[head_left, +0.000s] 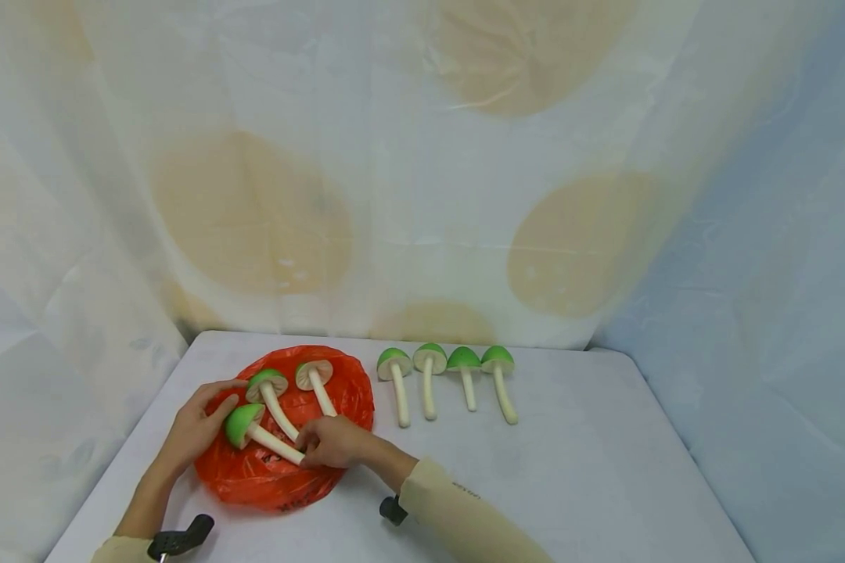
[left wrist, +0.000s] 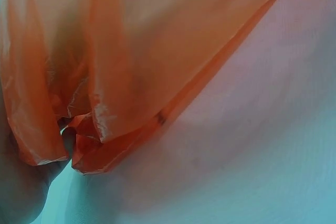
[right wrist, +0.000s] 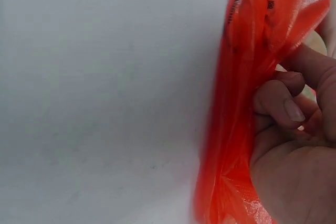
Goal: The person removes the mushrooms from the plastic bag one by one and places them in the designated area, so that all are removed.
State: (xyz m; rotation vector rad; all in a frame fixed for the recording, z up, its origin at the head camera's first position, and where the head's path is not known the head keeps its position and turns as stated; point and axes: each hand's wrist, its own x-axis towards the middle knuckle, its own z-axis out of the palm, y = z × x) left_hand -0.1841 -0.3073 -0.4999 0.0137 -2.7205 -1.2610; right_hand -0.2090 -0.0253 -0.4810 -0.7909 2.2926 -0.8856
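A red plastic bag (head_left: 292, 491) lies spread on the table with three toy mushrooms on it, green-capped with white stems. My right hand (head_left: 334, 442) pinches the stem end of the nearest mushroom (head_left: 242, 424). A second mushroom (head_left: 267, 385) lies just behind it, and a third mushroom (head_left: 314, 374) is farther back on the bag. At the bag's left side, my left hand (head_left: 195, 422) rests with thumb and fingers spread beside the caps. Folds of red plastic (left wrist: 126, 77) hide most of that hand in the left wrist view. Curled fingers (right wrist: 281, 103) show in the right wrist view.
To the right of the bag, several more mushrooms stand in a row, stems toward me, among them a mushroom (head_left: 394, 367) nearest the bag and one (head_left: 500, 375) at the row's right end. The white table (head_left: 570, 469) meets patterned cloth (head_left: 422, 234) behind.
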